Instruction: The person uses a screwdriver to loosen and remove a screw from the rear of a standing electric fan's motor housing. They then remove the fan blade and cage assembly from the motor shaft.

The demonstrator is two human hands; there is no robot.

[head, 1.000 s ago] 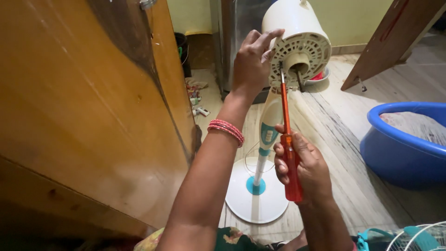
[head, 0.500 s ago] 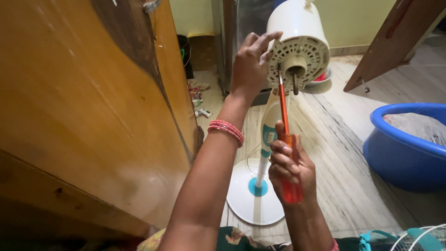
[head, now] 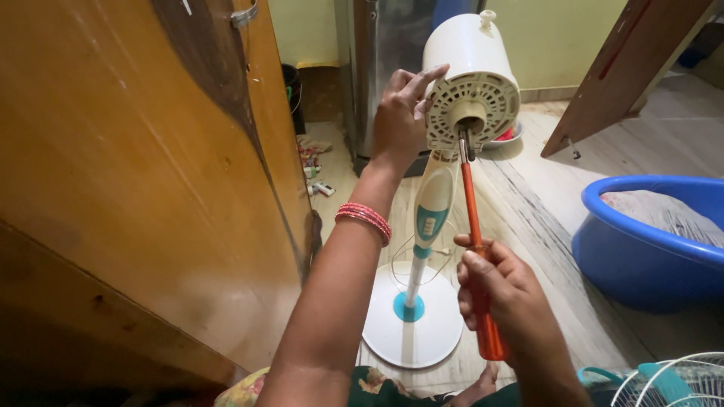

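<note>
While a wooden door [head: 143, 173] stands at my left, my left hand [head: 398, 120] clasps the side of the pedestal fan's motor housing [head: 471, 83], fingers curled on its rim. My right hand [head: 501, 290] has a closed grip on the orange screwdriver [head: 477, 249], its tip at the housing's face. A blue tub [head: 648, 234] sits on the floor at the right.

Warm, even indoor light; soft glare on the wooden door [head: 136, 188] left of the fingers, deep shadow below it. Sharp centre, wide-angle bending at the edges.
</note>
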